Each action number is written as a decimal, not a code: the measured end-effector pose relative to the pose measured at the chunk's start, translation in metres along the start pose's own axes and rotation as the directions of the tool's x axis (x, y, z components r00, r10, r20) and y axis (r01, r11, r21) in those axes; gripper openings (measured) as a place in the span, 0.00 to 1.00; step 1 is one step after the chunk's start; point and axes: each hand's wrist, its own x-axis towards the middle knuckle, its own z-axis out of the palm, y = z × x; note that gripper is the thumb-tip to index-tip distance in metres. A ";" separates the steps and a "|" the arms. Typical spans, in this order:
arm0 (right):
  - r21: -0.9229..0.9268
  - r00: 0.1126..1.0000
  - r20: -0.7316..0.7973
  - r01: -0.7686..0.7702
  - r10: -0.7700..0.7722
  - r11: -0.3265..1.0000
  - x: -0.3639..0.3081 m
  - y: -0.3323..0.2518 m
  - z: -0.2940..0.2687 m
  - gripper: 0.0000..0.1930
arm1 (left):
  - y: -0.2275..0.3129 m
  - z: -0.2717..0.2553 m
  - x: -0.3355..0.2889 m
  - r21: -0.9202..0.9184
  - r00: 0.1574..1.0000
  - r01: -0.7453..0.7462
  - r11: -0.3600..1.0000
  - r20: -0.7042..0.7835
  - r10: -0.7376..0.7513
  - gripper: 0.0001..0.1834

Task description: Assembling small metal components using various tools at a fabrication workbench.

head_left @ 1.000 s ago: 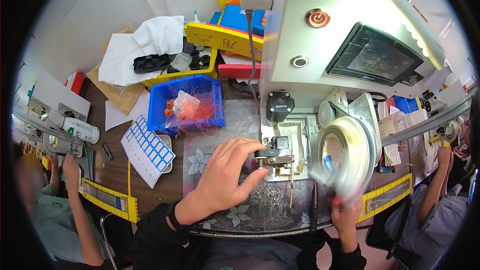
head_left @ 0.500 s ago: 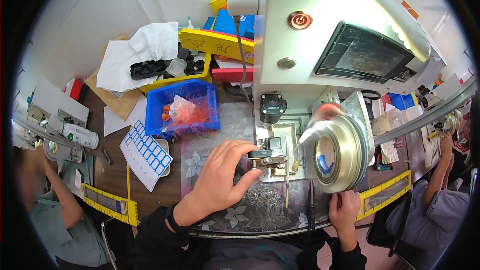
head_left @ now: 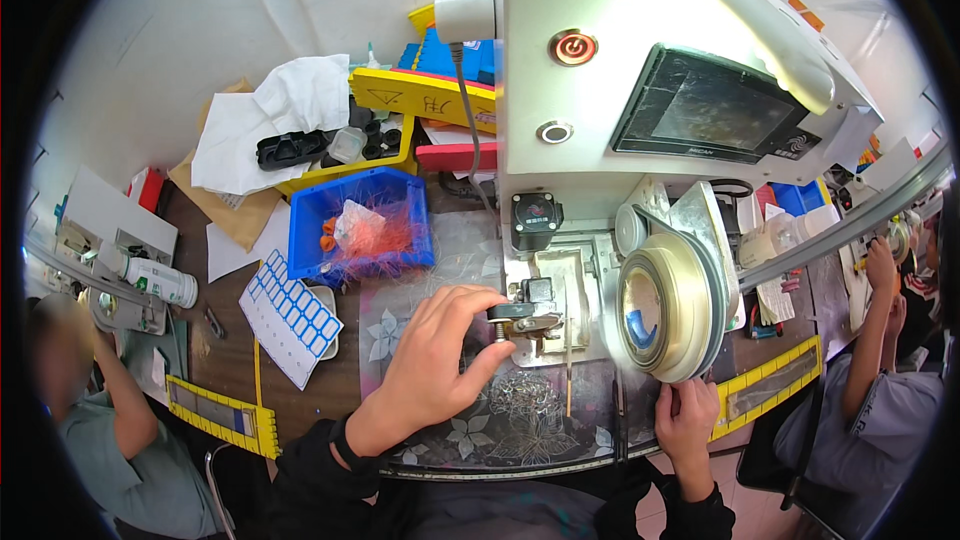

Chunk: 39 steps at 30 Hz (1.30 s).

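Observation:
My left hand (head_left: pixel 425 355) is closed around a small metal toggle clamp (head_left: pixel 530 312) on the machine's base. Its index finger rests on the clamp's black end, and its thumb touches the spring-loaded screw under it. Below the round pale-gold roll (head_left: pixel 665 308) on the machine's right, my right hand (head_left: pixel 687 418) is curled closed at the roll's lower edge. What its fingertips pinch, if anything, is hidden. A tangle of thin shiny wire pieces (head_left: pixel 525 392) lies on the mat beside my left thumb. A thin wooden stick (head_left: pixel 569 370) and dark tweezers (head_left: pixel 619 410) lie between my hands.
The white machine (head_left: pixel 560 90) carries a dark screen (head_left: pixel 705 110). Left of it stands a blue bin (head_left: pixel 425 230) with fine reddish strands, near a label sheet (head_left: pixel 290 315). Yellow rulers-like frames (head_left: pixel 225 415) edge the table. People work at both sides.
The view has shifted slightly, while both hands hold their places. The reddish blur above the roll is gone and a pale disc shows there. The lower round button now has a bright ring.

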 end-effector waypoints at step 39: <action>-0.021 1.000 0.001 0.011 -0.011 1.000 0.000 0.000 -0.002 0.05 | -0.001 0.003 -0.002 0.003 1.000 0.004 1.000 -0.025 -0.004 0.23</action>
